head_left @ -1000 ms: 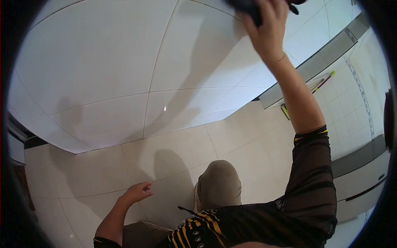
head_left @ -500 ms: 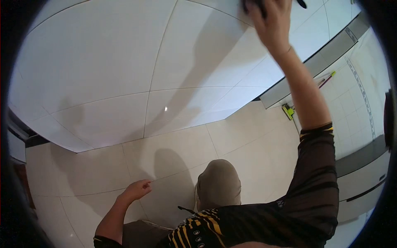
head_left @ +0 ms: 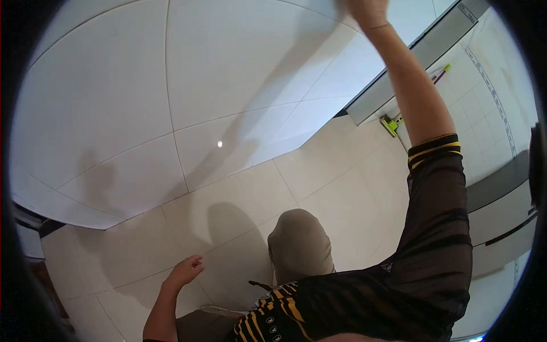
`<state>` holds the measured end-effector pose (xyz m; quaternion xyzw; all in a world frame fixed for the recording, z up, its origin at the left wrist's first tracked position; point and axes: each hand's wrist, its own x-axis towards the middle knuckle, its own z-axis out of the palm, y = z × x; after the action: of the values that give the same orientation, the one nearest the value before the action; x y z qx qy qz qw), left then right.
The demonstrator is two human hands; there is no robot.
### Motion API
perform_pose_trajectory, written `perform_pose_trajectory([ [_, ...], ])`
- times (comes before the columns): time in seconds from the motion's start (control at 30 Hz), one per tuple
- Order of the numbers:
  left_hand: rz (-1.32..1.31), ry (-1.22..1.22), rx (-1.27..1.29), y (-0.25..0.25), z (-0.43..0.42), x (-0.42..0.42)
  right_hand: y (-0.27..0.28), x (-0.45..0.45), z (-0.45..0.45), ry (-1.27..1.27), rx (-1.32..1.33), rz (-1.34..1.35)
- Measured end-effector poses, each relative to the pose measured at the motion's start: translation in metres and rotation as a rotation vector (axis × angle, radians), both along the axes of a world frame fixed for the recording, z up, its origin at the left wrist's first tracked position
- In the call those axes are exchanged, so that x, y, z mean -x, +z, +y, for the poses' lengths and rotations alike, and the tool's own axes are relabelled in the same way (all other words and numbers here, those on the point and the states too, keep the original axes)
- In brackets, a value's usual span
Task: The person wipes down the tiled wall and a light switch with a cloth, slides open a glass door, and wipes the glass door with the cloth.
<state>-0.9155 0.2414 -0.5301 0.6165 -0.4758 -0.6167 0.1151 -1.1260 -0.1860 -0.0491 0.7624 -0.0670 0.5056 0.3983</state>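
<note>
My right hand (head_left: pixel 369 12) is raised against the upper part of the white tiled wall (head_left: pixel 228 62). The top edge of the view cuts off its fingers, and whatever they touch or hold is hidden. Down at the lower left, my left hand (head_left: pixel 187 270) hangs over the floor beside my bent knee (head_left: pixel 301 242). Its fingers are loosely curled, nothing shows in them, and it stays apart from the wall.
A green and black mop head (head_left: pixel 390 126) rests on the beige tiled floor (head_left: pixel 336 176) past the wall's corner. A green-tipped pole (head_left: pixel 443 72) leans behind my right forearm. White drawers (head_left: pixel 504 228) stand at the right edge.
The view has shifted a little. My right hand has gone up and partly out of frame, and the dark object seen in it before no longer shows. My left hand stays low.
</note>
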Motion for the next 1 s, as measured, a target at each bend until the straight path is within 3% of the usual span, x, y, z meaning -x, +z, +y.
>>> perform_pose_trajectory([
  [0.17, -0.041, 0.107, 0.08, -0.006, 0.01, -0.003, -0.016, 0.135, -0.098, -0.145, -0.291, -0.487],
  [0.23, -0.044, 0.089, 0.086, 0.002, 0.004, -0.002, -0.047, 0.155, -0.096, -0.102, -0.694, -0.647],
  [0.37, -0.043, 0.058, 0.08, 0.005, -0.004, 0.006, -0.126, 0.118, -0.053, -0.176, -0.493, -0.296],
  [0.43, -0.033, 0.043, 0.078, -0.008, -0.008, 0.008, -0.164, 0.078, -0.012, -0.032, -0.426, -0.059],
  [0.5, -0.028, 0.035, 0.075, -0.021, -0.007, 0.011, -0.177, 0.047, 0.038, -0.112, -0.433, 0.243],
  [0.57, 0.004, 0.035, 0.039, -0.028, -0.005, 0.01, -0.185, 0.038, 0.046, -0.008, -0.42, 0.427],
  [0.63, -0.023, 0.029, -0.037, -0.027, 0.0, 0.006, -0.178, 0.049, 0.035, -0.086, -0.408, 0.45],
  [0.77, -0.128, 0.124, -0.12, -0.04, 0.023, -0.005, -0.159, 0.105, -0.029, -0.224, -0.428, 0.103],
  [0.83, -0.149, 0.098, -0.115, -0.05, 0.022, -0.009, -0.159, 0.137, -0.059, -0.213, -0.52, -0.248],
  [0.9, -0.17, 0.07, -0.107, -0.049, 0.014, -0.008, -0.15, 0.182, -0.105, -0.167, -0.381, -0.373],
  [1.0, -0.082, 0.114, -0.094, -0.045, -0.001, 0.001, -0.143, 0.245, -0.155, 0.106, -1.062, -0.765],
])
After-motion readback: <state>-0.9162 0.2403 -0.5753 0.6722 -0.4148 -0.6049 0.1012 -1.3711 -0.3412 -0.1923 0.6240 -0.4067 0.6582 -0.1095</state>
